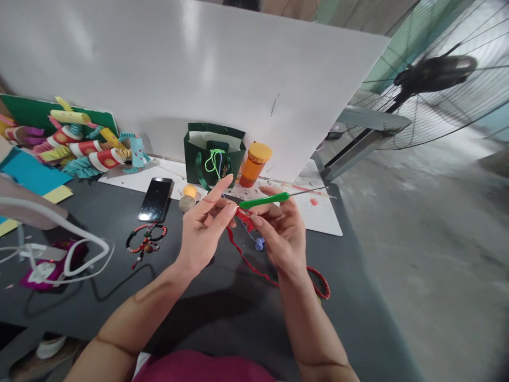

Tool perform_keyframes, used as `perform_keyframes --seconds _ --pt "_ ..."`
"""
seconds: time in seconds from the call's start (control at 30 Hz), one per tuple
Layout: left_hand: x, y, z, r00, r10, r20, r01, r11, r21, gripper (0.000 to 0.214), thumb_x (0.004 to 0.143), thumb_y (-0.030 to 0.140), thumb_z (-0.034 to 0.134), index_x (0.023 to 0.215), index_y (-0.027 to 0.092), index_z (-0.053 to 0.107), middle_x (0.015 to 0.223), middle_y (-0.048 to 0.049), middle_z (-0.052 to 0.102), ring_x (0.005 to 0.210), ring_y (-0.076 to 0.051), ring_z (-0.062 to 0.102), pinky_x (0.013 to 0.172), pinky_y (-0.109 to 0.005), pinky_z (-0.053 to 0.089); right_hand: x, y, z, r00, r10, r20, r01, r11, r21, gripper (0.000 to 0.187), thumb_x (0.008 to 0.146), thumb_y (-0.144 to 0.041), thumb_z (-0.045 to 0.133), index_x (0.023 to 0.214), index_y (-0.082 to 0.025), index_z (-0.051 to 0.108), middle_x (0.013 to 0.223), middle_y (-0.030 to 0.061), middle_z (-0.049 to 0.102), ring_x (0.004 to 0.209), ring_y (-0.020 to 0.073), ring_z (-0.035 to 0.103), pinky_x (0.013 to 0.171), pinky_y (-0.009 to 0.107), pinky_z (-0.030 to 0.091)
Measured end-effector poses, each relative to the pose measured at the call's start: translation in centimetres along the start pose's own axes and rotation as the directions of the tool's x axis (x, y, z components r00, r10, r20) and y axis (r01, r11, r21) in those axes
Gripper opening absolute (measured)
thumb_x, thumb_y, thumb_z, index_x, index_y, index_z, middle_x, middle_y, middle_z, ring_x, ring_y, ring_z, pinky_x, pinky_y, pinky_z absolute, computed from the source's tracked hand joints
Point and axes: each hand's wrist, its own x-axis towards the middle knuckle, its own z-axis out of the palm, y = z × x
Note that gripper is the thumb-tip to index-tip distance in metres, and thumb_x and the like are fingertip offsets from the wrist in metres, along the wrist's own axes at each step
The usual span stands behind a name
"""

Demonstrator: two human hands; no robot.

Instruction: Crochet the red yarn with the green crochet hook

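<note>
In front of my chest, my left hand pinches a small red crochet piece between thumb and fingers, its index finger raised. My right hand holds a crochet hook with a green handle; its thin metal shaft points right. The right thumb also touches the lower edge of the red piece. The handle's left end meets the work by my left thumb, where the stitch is too small to make out. Red yarn hangs from the piece and runs under my right wrist into a loop. A bit of violet yarn shows between the hands.
Behind my hands stand a dark green paper bag with green yarn and an orange jar. Leftward lie a phone, beaded bracelets, paper crafts and a white cable. A large fan stands right of the table.
</note>
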Motion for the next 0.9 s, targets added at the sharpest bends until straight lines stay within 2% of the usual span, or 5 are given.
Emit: perform_keyframes --seconds 0.2,0.37,0.6,0.73,0.9 --pt "0.7 -0.1 0.4 0.999 -0.052 -0.007 0.049 0.980 -0.190 0.030 0.078 0.034 0.088 0.107 0.036 0.084 0.095 0.0020 0.077 0.060 -0.006 0.054 0.058 -0.020 0.052 0.1 0.5 -0.3 0.997 -0.082 -0.001 0.082 0.992 0.092 0.039 0.087 -0.030 0.079 0.120 -0.034 0.059 0.079 -0.0069 0.073 0.068 0.0114 0.068 0.063 0.026 0.058" --pt "1.1 -0.2 0.5 0.998 -0.067 0.014 0.068 0.962 -0.265 0.026 0.073 0.036 0.091 0.099 0.032 0.086 0.113 -0.0021 0.079 0.057 -0.003 0.053 0.057 -0.019 0.052 0.2 0.3 -0.6 0.999 -0.042 -0.027 0.045 0.991 0.123 0.031 0.086 -0.031 0.082 0.114 -0.034 0.067 0.079 -0.0061 0.073 0.070 0.0099 0.068 0.063 0.022 0.056" --pt "0.8 -0.6 0.2 1.000 0.001 0.001 -0.001 0.983 -0.184 0.034 0.080 0.035 0.087 0.114 0.038 0.082 0.087 0.0027 0.075 0.060 -0.005 0.057 0.058 -0.019 0.053 0.3 0.3 -0.7 0.998 0.006 -0.055 -0.003 0.999 0.051 0.033 0.087 -0.055 0.075 0.106 -0.028 0.067 0.080 -0.0010 0.074 0.067 0.0143 0.067 0.061 0.029 0.055" --pt "0.4 -0.7 0.1 0.998 -0.026 0.057 0.031 0.996 -0.088 0.038 0.083 0.036 0.084 0.121 0.038 0.079 0.077 0.0033 0.070 0.063 -0.007 0.059 0.060 -0.018 0.053 0.1 0.0 -0.6 0.999 0.021 -0.037 -0.019 0.999 0.049 0.027 0.087 -0.047 0.078 0.105 -0.027 0.074 0.086 0.0014 0.078 0.079 0.0165 0.073 0.069 0.029 0.058" --pt "0.2 -0.4 0.1 0.994 -0.051 0.096 0.052 0.999 -0.008 0.042 0.084 0.038 0.083 0.126 0.033 0.077 0.079 0.0013 0.069 0.064 -0.010 0.060 0.060 -0.023 0.055 0.0 -0.2 -0.6 0.999 -0.017 -0.041 0.018 1.000 0.011 0.007 0.089 -0.032 0.078 0.095 -0.029 0.079 0.089 -0.0003 0.079 0.078 0.0139 0.073 0.069 0.026 0.058"
